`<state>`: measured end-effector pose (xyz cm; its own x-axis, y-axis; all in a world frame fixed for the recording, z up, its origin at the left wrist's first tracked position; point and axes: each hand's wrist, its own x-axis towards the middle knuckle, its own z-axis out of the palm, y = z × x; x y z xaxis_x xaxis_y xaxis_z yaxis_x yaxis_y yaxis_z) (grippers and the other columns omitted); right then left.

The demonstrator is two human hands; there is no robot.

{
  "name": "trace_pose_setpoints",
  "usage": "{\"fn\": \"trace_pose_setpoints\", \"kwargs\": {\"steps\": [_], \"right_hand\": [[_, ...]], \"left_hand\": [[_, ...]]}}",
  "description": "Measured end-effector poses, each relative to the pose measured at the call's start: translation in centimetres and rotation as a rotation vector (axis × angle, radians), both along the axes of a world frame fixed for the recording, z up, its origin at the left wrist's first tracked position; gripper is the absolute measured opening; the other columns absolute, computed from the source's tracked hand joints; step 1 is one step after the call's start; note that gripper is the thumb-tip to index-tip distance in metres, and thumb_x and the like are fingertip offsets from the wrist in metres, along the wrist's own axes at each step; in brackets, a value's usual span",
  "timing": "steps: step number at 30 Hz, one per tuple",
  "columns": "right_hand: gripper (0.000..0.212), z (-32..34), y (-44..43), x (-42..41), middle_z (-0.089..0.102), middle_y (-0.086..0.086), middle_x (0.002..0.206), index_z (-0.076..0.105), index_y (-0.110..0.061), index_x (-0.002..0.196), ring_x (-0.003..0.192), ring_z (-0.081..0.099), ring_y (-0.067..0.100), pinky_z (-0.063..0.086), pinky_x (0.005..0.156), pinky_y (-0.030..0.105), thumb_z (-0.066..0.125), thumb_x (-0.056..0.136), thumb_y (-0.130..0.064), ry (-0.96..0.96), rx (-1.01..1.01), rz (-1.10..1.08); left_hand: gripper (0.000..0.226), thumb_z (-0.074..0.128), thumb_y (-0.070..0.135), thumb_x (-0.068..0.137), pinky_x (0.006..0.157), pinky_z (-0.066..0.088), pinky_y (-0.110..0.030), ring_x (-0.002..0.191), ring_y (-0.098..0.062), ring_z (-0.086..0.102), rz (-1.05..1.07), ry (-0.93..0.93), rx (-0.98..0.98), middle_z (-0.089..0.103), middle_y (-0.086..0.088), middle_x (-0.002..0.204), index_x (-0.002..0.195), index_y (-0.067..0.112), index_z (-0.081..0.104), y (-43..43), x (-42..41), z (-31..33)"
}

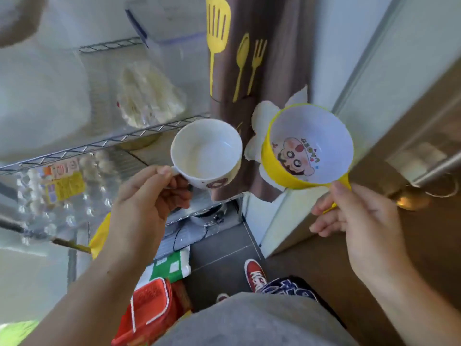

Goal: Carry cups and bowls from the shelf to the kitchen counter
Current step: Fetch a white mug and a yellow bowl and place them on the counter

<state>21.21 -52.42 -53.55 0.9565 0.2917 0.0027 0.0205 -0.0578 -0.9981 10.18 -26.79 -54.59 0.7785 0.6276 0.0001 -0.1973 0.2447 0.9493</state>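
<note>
My left hand [147, 193] grips the handle of a white mug [207, 153] with a small brown bear print, held tilted so its empty inside faces me. My right hand [354, 213] pinches the yellow handle of a yellow bowl [309, 146] with a white inside and a cartoon face printed at its bottom. Both are held in the air, side by side, in front of the wire shelf [104, 141]. Mug and bowl are close together but apart.
The wire shelf at left holds a bag of pale food [147, 96], a clear egg carton [57, 193] and a plastic box [164, 18]. A brown curtain [252, 58] with yellow utensil prints hangs behind. A wooden door [411, 156] stands at right. Red basket [149, 310] and bags lie on the floor.
</note>
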Motion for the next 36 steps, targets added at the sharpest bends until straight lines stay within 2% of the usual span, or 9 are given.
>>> {"fn": "trace_pose_setpoints", "kwargs": {"steps": [6, 11, 14, 18, 21, 25, 29, 32, 36], "right_hand": [[0.037, -3.6, -6.9, -2.8, 0.069, 0.012, 0.064, 0.066, -0.012, 0.062, 0.04, 0.063, 0.022, 0.045, 0.041, 0.019, 0.062, 0.084, -0.041, 0.116, -0.069, -0.263], [0.039, -5.1, -12.3, -4.7, 0.07, 0.011, 0.066, 0.068, -0.013, 0.067, 0.04, 0.062, 0.019, 0.047, 0.039, 0.021, 0.056, 0.078, -0.049, 0.206, -0.124, -0.503], [0.036, -6.2, -15.7, -5.1, 0.071, 0.009, 0.065, 0.07, -0.017, 0.065, 0.042, 0.063, 0.018, 0.05, 0.041, 0.022, 0.055, 0.091, -0.036, 0.253, -0.155, -0.638], [0.036, -7.4, -20.8, -4.9, 0.07, 0.01, 0.064, 0.07, -0.017, 0.066, 0.05, 0.065, 0.023, 0.055, 0.052, 0.04, 0.053, 0.096, -0.03, 0.274, -0.195, -0.769], [0.036, -8.0, -25.3, -4.2, 0.07, 0.008, 0.065, 0.07, -0.021, 0.065, 0.048, 0.065, 0.02, 0.053, 0.049, 0.035, 0.053, 0.096, -0.027, 0.276, -0.192, -0.859], [0.031, -8.9, -32.5, -3.3, 0.07, 0.008, 0.07, 0.072, -0.022, 0.073, 0.06, 0.067, 0.029, 0.056, 0.054, 0.038, 0.054, 0.092, -0.038, 0.329, -0.168, -0.959], [0.043, -9.7, -40.6, -2.2, 0.068, 0.014, 0.064, 0.07, -0.013, 0.067, 0.051, 0.065, 0.021, 0.051, 0.043, 0.022, 0.054, 0.077, -0.052, 0.369, -0.144, -1.055], [0.04, -10.5, -46.2, -1.1, 0.07, 0.009, 0.066, 0.068, -0.013, 0.067, 0.051, 0.065, 0.014, 0.05, 0.044, 0.019, 0.054, 0.086, -0.045, 0.395, -0.177, -1.107], [0.037, -11.0, -52.2, 1.3, 0.069, 0.008, 0.066, 0.068, -0.012, 0.074, 0.052, 0.067, 0.015, 0.052, 0.046, 0.022, 0.051, 0.091, -0.04, 0.41, -0.157, -1.15]], "left_hand": [[0.026, 0.053, 0.017, 0.086, 0.057, 0.054, -0.024, 0.064, -0.018, 0.062, -0.263, 0.169, 0.078, 0.066, -0.004, 0.066, 0.071, 0.012, 0.073, -5.1, 1.5, -4.2], [0.022, 0.058, 0.023, 0.084, 0.058, 0.053, -0.024, 0.065, -0.017, 0.061, -0.529, 0.242, 0.052, 0.066, -0.005, 0.068, 0.073, 0.01, 0.072, -11.0, 5.0, -6.6], [0.025, 0.061, 0.034, 0.077, 0.056, 0.053, -0.024, 0.062, -0.017, 0.062, -0.673, 0.263, 0.051, 0.067, -0.005, 0.067, 0.07, 0.012, 0.072, -14.8, 8.0, -7.3], [0.023, 0.062, 0.033, 0.075, 0.055, 0.052, -0.024, 0.06, -0.015, 0.062, -0.809, 0.273, 0.064, 0.066, -0.002, 0.064, 0.064, 0.015, 0.07, -20.6, 12.4, -8.1], [0.02, 0.061, 0.029, 0.078, 0.058, 0.053, -0.023, 0.063, -0.015, 0.062, -0.885, 0.311, 0.095, 0.067, -0.001, 0.064, 0.066, 0.017, 0.071, -25.7, 15.6, -8.7], [0.024, 0.057, 0.025, 0.08, 0.058, 0.052, -0.026, 0.062, -0.015, 0.062, -0.953, 0.37, 0.12, 0.066, -0.002, 0.062, 0.06, 0.019, 0.07, -34.3, 20.2, -9.0], [0.02, 0.062, 0.035, 0.075, 0.062, 0.053, -0.032, 0.065, -0.02, 0.063, -1.042, 0.338, 0.17, 0.067, -0.002, 0.064, 0.064, 0.02, 0.071, -43.0, 24.6, -9.1], [0.02, 0.063, 0.035, 0.076, 0.066, 0.051, -0.037, 0.069, -0.023, 0.064, -1.077, 0.344, 0.187, 0.068, -0.004, 0.068, 0.069, 0.019, 0.072, -48.6, 27.4, -9.3], [0.018, 0.063, 0.034, 0.078, 0.065, 0.053, -0.035, 0.069, -0.019, 0.066, -1.089, 0.374, 0.195, 0.07, -0.004, 0.072, 0.073, 0.021, 0.075, -54.1, 30.1, -9.3]]}}
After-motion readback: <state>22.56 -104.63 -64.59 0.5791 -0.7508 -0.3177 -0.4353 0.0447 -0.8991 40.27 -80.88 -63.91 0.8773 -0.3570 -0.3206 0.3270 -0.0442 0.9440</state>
